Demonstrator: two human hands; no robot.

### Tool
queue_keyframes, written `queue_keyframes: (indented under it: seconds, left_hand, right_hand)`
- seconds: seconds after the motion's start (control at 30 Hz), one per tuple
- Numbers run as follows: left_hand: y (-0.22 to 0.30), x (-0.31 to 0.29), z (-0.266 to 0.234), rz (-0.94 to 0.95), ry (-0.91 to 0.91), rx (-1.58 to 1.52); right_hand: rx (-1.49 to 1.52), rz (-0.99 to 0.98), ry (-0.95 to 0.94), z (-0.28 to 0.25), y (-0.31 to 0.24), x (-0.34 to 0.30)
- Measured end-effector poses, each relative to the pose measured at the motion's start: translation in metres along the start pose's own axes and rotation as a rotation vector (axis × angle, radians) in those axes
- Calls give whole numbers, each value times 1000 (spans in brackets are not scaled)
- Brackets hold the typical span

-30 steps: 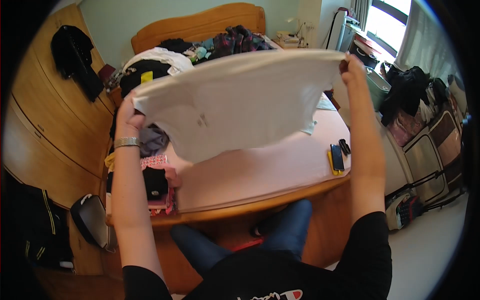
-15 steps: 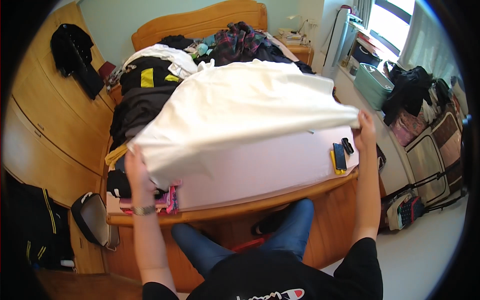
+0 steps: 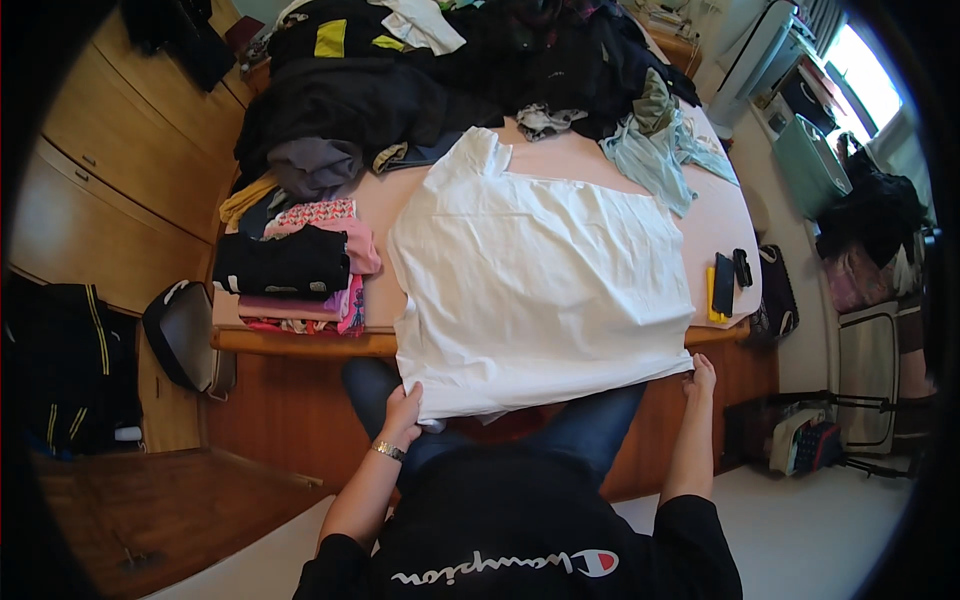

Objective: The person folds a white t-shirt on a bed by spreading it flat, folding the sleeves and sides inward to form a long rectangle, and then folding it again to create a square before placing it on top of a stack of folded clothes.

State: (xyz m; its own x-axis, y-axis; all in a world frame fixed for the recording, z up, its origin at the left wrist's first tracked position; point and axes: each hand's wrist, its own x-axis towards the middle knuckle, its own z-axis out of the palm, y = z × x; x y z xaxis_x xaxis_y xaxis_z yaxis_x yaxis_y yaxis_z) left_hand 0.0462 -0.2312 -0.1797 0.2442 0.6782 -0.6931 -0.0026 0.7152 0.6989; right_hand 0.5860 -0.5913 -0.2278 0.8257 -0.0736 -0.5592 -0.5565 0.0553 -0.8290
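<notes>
Pinched the near corners of a white shirt [image 3: 545, 270] in the grip of left hand [image 3: 403, 410] and right hand [image 3: 702, 373]. Had it stretched over the pink bed [image 3: 715, 225], past its wooden edge [image 3: 300, 343]. Saw dark clothes [image 3: 380, 100] behind, folded stack [image 3: 285, 265] leftward, wooden wardrobe [image 3: 140, 220], bright window [image 3: 868, 75].

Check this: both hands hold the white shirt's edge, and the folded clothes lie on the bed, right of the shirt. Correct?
The side is wrong: the head view shows the folded clothes on the bed left of the white shirt. The left hand and right hand hold the shirt's edge.
</notes>
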Motion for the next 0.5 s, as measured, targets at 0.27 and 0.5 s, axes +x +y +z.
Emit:
queue_keyframes:
  seconds: [0.27, 0.5]
  left_hand:
    - [37, -44, 1, 5, -108, 237]
    - [162, -12, 38, 562, -102, 103]
  right_hand:
    - [-48, -96, -51, 3, -39, -40]
    - [127, -310, -277, 108, -132, -28]
